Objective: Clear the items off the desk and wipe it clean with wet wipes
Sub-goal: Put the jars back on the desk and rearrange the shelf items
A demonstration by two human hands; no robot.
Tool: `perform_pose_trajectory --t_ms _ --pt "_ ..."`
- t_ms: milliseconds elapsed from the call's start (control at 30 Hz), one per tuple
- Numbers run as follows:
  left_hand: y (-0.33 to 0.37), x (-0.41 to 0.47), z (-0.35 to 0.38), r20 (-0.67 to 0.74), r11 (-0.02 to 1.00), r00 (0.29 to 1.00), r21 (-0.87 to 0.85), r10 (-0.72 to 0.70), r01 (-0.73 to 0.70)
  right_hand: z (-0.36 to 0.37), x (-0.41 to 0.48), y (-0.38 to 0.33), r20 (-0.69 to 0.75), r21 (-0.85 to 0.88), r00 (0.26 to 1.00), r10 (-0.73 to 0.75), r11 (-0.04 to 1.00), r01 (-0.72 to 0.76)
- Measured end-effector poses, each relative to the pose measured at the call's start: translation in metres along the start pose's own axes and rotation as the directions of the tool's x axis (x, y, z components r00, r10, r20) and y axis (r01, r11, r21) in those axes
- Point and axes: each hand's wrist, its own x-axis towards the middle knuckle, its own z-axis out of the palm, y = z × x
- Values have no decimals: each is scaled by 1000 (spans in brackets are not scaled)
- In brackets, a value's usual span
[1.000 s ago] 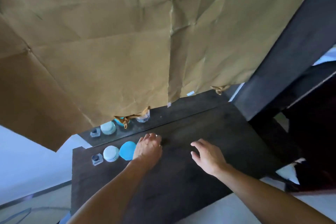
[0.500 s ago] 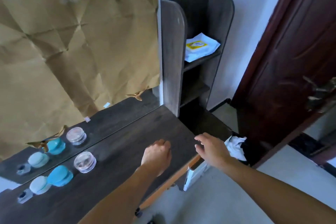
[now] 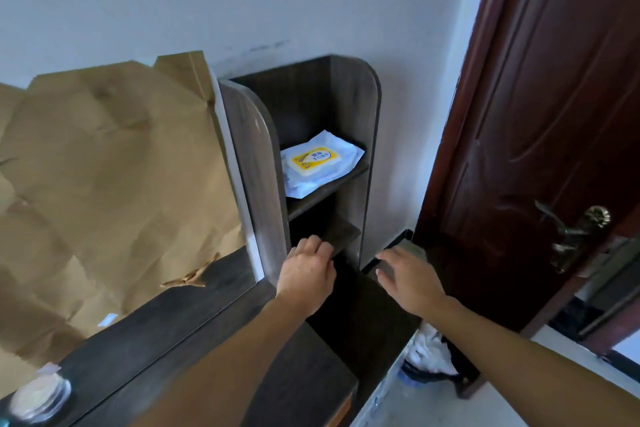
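Observation:
A white pack of wet wipes [image 3: 320,163] with a yellow label lies on the upper shelf of a dark wooden shelf unit [image 3: 367,149] at the desk's right end. My left hand [image 3: 306,274] is raised below that shelf, fingers loosely curled, holding nothing. My right hand [image 3: 407,279] hangs open to its right, fingers spread, also empty. The dark desk top [image 3: 214,329] runs toward the lower left. A clear round jar [image 3: 40,397] stands at its far left edge.
Crumpled brown paper [image 3: 104,191] covers the mirror behind the desk. A dark red door [image 3: 540,114] with a metal handle stands at the right. A bin with a white bag [image 3: 429,354] sits on the floor below the desk's end.
The view has swung right and up from the desk top to the shelf unit. Both hands have risen from the desk toward the shelves. The blue and white jars have left the view.

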Motion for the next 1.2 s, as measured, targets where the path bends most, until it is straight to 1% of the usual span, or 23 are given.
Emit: perform_pose_trajectory --t_ms 100,167,233,333,400,467,500,567,667,767,867,967,1033,1100,1200 --pt "-5 48 -7 -131 999 991 33 18 -14 -15 41 8 -62 1 998 -20 1000 20" --pt "-7 74 -16 -179 998 984 63 15 -4 -25 69 10 -119 7 992 -42 999 43" --pt "-11 97 -22 -202 991 979 131 4 23 -36 98 11 -184 12 980 -71 997 75" --pt "-14 124 -23 -189 965 977 220 -104 145 -52 142 9 -294 48 947 -132 987 153" --pt "-10 135 -20 -197 946 961 222 -195 238 -60 169 6 -344 64 921 -184 974 219" --pt "-6 143 -17 -191 921 924 144 -332 361 -61 195 4 -336 93 913 -232 956 278" --pt "-6 148 -15 -173 896 893 96 -415 434 -59 207 2 -318 109 914 -251 948 298" --pt "-8 158 -12 -166 829 825 58 -541 556 -51 227 1 -270 118 922 -277 941 318" --pt "-8 167 -4 -165 736 735 63 -658 674 -38 251 2 -145 116 957 -253 956 270" --pt "-4 169 3 -169 644 643 56 -747 763 -31 265 6 -77 103 962 -263 957 270" --pt "1 171 8 -234 599 594 60 -769 799 -32 270 11 -58 136 959 -279 949 284" --pt "6 177 9 -293 619 599 29 -745 785 -35 273 9 -78 297 943 -324 895 332" --pt "12 181 5 -301 623 599 22 -742 782 -37 273 7 -140 391 925 -353 839 379" --pt "22 182 0 -320 631 608 38 -727 775 -40 270 9 -221 454 916 -334 796 400" --pt "43 172 -7 -355 685 661 73 -661 725 -50 262 16 -349 475 890 -295 763 439"
